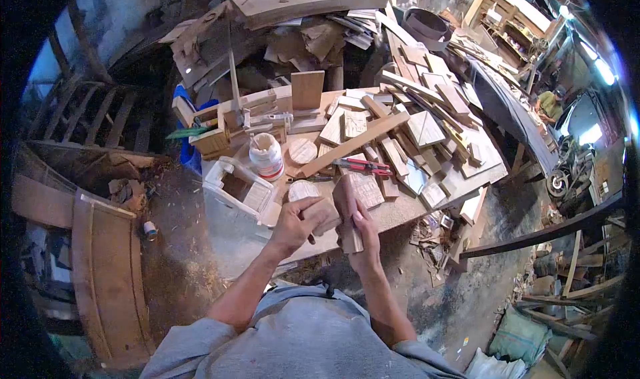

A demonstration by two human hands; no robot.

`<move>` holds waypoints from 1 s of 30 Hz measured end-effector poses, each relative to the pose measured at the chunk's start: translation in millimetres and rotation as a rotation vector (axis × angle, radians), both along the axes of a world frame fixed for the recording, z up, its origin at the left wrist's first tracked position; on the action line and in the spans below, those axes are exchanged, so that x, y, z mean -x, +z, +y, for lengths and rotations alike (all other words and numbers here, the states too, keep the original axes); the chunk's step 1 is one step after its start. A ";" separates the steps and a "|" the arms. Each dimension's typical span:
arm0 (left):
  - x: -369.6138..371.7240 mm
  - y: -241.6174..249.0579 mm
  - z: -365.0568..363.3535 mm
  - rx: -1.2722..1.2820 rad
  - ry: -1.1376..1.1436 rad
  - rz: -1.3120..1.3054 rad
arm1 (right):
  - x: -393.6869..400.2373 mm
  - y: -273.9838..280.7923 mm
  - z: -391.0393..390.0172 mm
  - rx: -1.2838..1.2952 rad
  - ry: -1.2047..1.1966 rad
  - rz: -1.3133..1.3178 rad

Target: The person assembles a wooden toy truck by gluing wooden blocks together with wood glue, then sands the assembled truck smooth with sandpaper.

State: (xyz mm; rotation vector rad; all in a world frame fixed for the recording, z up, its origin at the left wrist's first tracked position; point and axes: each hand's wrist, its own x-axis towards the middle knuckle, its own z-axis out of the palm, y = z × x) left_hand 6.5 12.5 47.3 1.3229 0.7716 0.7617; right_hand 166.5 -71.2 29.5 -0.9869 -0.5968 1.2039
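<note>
In front of my chest, over the near edge of the workbench, both hands are closed on wood. My left hand (291,230) grips a small pale wooden block (321,216), its fingers wrapped round the left side. A longer, darker wooden block (347,209) stands nearly upright in my right hand (365,238), with the thumb along its side. The two pieces are side by side, the pale one's edge right at the darker one. Just beyond lie a round wooden disc (303,191) and a red-handled tool (363,166).
A white glue jar (266,156) stands on the bench (407,214) beside a pale wooden frame (235,189). Scattered offcuts (427,128) cover its right side. A long board (353,143) lies across them. A person (551,104) is far right.
</note>
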 end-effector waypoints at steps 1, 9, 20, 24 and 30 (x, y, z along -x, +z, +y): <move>-7.0 6.9 -2.8 0.049 0.047 -0.037 | 5.0 0.2 -2.7 0.004 -0.010 -0.044; -42.1 1.6 6.4 -0.098 0.317 -0.071 | 27.7 3.0 -20.9 0.018 -0.192 -0.204; -42.0 -4.8 6.2 0.150 0.369 -0.266 | 33.3 -6.3 -22.9 -0.014 -0.233 -0.275; -37.1 -9.8 -21.4 -0.118 0.191 -0.097 | 11.3 25.3 0.2 0.000 -0.177 -0.250; -27.7 -18.5 -26.0 -0.053 0.204 -0.041 | 21.7 22.7 16.6 -0.096 -0.252 -0.386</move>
